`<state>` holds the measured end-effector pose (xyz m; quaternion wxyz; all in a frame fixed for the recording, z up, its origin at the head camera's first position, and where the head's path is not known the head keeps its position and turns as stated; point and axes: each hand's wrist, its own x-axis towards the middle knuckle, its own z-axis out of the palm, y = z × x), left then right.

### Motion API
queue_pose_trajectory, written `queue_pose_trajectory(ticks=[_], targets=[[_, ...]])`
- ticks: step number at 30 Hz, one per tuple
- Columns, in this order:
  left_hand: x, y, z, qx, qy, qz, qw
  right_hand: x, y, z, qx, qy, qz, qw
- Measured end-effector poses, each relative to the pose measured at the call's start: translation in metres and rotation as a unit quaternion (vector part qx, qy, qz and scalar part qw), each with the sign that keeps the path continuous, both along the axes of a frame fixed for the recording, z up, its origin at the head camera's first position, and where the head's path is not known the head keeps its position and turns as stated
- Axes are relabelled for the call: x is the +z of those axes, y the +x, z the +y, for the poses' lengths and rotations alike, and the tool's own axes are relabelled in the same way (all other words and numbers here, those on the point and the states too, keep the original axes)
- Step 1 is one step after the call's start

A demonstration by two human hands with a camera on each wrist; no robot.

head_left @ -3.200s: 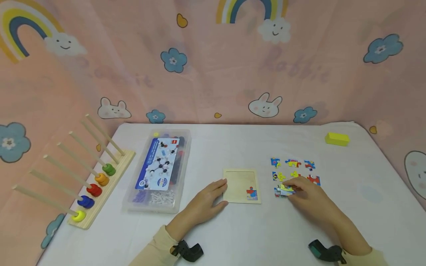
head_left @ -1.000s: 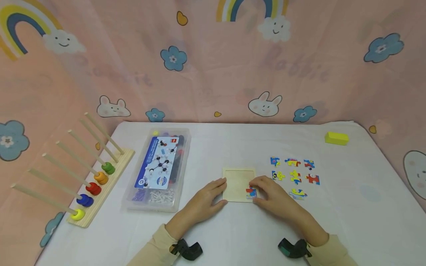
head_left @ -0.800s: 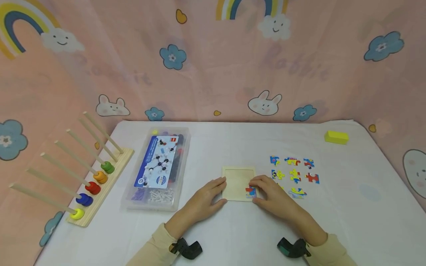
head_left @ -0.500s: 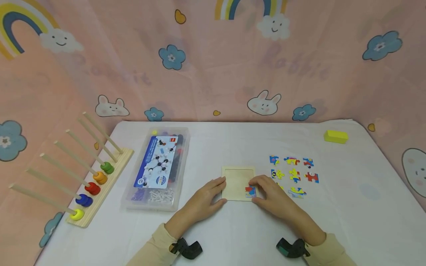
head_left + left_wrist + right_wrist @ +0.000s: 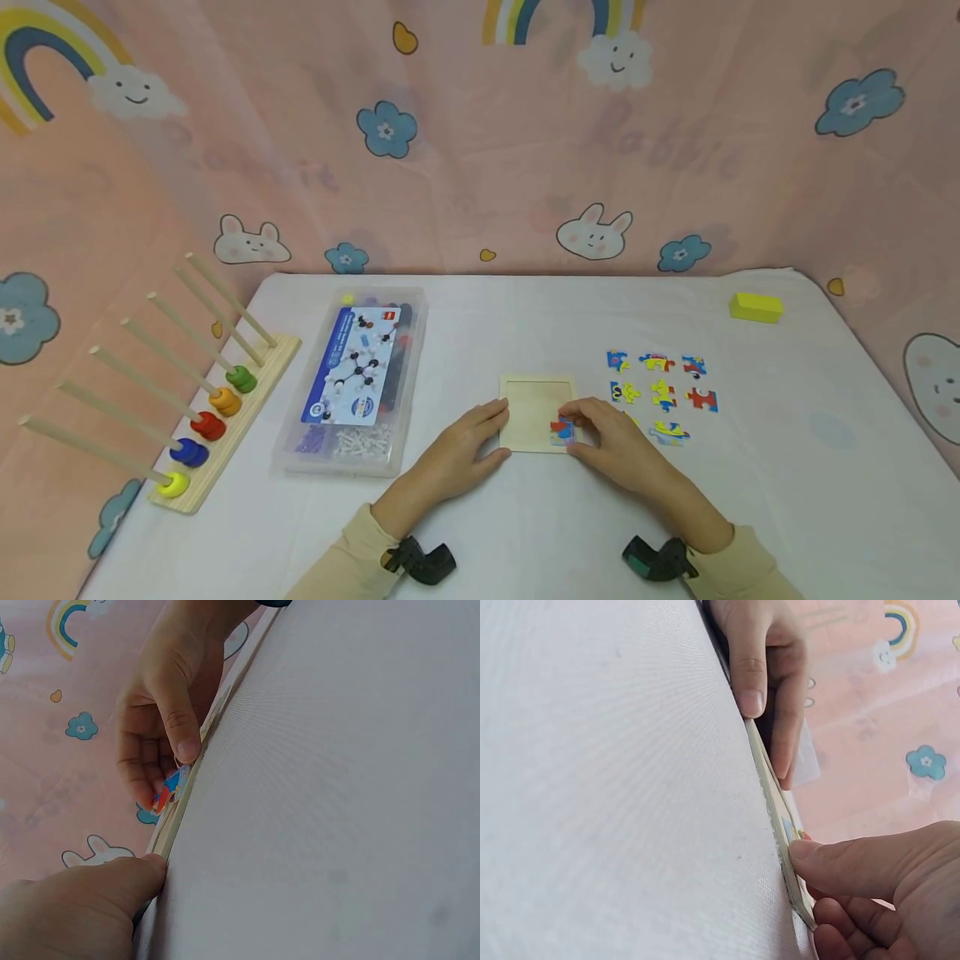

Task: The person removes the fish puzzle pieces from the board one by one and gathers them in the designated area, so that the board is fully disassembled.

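Note:
A square wooden puzzle tray (image 5: 528,417) lies on the table between the hands. The left hand (image 5: 463,450) rests on the tray's left edge, its fingers nearly straight and its thumb at the near corner. At the tray's lower right, the right hand (image 5: 617,442) pinches a red and blue puzzle piece (image 5: 562,431) between thumb and fingers. In the left wrist view that puzzle piece (image 5: 171,789) looks tilted at the tray's rim. Several loose puzzle pieces (image 5: 663,395) lie in rows to the right; one in the nearest row is mostly hidden by the right hand.
A clear plastic case (image 5: 351,379) with a molecule-model label lies left of the tray. Farther left stands a wooden peg rack (image 5: 225,425) with coloured rings. A yellow block (image 5: 756,307) sits at the back right. Pink printed cloth (image 5: 450,167) hangs behind the white table.
The right hand has let go of a piece among the loose ones and moved left to the tray. Lately the red and blue piece shifted slightly left. The left hand stayed put.

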<state>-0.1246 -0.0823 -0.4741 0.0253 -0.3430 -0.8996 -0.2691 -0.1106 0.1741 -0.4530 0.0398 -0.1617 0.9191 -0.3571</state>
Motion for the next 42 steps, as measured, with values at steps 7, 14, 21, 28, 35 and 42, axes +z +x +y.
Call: queue_pose_trajectory(ticks=[7,14,21,28,35,42], targets=[[-0.001,0.0,-0.001,0.001,-0.003,0.002,1.0,0.0,-0.001,-0.001,-0.001,-0.001,0.011,1.0],[-0.002,0.0,-0.001,-0.001,0.002,0.005,1.0,0.002,-0.002,0.003,-0.002,0.01,0.024,1.0],[-0.003,0.0,0.0,0.0,-0.007,0.005,1.0,0.009,-0.004,0.018,-0.006,-0.007,0.024,1.0],[-0.002,0.001,0.0,-0.001,-0.006,0.004,1.0,0.016,0.004,0.047,-0.037,0.017,0.023,0.999],[-0.002,0.0,0.0,-0.003,-0.004,0.008,1.0,0.022,0.012,0.085,-0.066,0.045,0.02,0.997],[-0.003,-0.001,-0.001,-0.005,0.001,0.019,0.9998,0.021,0.019,0.124,-0.092,0.074,-0.009,0.993]])
